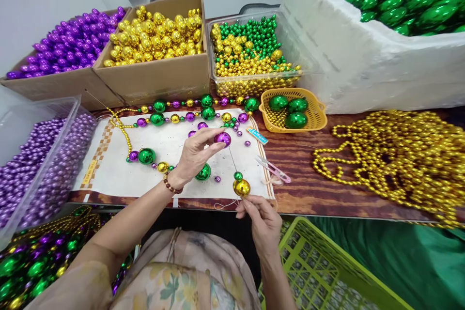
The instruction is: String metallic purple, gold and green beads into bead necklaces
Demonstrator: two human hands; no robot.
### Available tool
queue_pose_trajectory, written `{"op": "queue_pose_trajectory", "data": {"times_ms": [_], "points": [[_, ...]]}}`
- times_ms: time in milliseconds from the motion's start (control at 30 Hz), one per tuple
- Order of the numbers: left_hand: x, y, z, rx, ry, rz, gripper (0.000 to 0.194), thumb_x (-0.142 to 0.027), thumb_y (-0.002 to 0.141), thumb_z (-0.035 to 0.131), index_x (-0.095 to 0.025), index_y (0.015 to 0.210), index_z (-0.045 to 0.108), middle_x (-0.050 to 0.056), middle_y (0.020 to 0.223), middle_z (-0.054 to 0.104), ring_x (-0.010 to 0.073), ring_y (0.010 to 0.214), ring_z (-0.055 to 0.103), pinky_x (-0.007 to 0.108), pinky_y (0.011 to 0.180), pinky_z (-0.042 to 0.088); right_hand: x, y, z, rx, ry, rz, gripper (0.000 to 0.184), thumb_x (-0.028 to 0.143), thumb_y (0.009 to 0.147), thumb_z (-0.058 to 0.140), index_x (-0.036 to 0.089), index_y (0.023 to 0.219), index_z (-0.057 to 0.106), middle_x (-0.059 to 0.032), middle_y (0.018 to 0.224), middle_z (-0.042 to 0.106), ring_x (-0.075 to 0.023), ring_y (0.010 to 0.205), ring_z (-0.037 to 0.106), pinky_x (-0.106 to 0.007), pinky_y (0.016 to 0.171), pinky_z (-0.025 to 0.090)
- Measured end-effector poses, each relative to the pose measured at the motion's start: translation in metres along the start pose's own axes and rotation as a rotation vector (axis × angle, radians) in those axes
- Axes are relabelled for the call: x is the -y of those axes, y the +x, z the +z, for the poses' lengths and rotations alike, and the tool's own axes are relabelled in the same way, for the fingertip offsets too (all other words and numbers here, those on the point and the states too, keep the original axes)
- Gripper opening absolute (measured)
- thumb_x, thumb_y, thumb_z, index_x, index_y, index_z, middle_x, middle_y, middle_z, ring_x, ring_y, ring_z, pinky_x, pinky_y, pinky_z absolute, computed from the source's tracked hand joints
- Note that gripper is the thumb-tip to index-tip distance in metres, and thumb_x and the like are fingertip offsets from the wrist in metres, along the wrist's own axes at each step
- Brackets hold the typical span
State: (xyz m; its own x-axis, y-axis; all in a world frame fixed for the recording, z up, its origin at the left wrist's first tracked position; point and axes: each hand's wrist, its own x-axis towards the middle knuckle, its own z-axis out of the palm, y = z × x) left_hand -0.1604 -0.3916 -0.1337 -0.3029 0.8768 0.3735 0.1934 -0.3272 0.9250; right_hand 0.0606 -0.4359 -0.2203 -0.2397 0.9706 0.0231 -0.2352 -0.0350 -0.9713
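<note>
Between the thumb and fingers of my left hand (194, 155) is a purple bead (223, 140), raised over the white cloth (112, 174). A thin string (233, 160) runs from it down to a small green bead (238, 176) and a gold bead (241, 187). My right hand (259, 218) pinches just under the gold bead, at the table's front edge; its fingertips touch the bead's underside. The strung part of green, gold and purple beads lies on the cloth, with a large green bead (147, 156) in it. Loose small purple beads (247, 143) sit nearby.
Behind the cloth stand boxes of purple beads (76, 41) and gold beads (156, 34), a clear bin (257, 77), and a yellow basket (316, 118). Pink scissors (278, 172) lie at the cloth's right edge. Gold bead strands (407, 164) heap at right; a green crate (301, 247) is below.
</note>
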Motion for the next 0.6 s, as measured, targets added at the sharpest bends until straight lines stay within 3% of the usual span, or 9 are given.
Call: {"op": "queue_pose_trajectory", "data": {"times_ms": [300,600], "points": [[-0.0048,0.0100,0.0037,-0.074,-0.339,-0.244,0.026,-0.031,0.075,0.087,-0.029,0.101,0.083,0.004,0.099,0.078,0.0101,0.074,0.061,0.022,0.061,0.051,-0.0039,-0.0019,0.0063,0.010,-0.034,0.010,0.012,0.027,0.092,0.069,0.018,0.086,0.073,-0.0014,0.065,0.070,-0.0121,0.050,0.065,-0.020,0.051,0.054],[-0.0039,0.0092,-0.0006,0.004,-0.403,-0.343,0.025,-0.031,0.081,0.082,-0.029,0.106,0.081,0.004,0.105,0.077,0.0114,0.083,0.065,0.025,0.067,0.050,-0.0035,-0.0014,0.0092,-0.002,-0.039,0.044,0.015,0.032,0.091,0.070,0.018,0.084,0.073,-0.0017,0.066,0.070,-0.0129,0.050,0.064,-0.023,0.051,0.054]]}}
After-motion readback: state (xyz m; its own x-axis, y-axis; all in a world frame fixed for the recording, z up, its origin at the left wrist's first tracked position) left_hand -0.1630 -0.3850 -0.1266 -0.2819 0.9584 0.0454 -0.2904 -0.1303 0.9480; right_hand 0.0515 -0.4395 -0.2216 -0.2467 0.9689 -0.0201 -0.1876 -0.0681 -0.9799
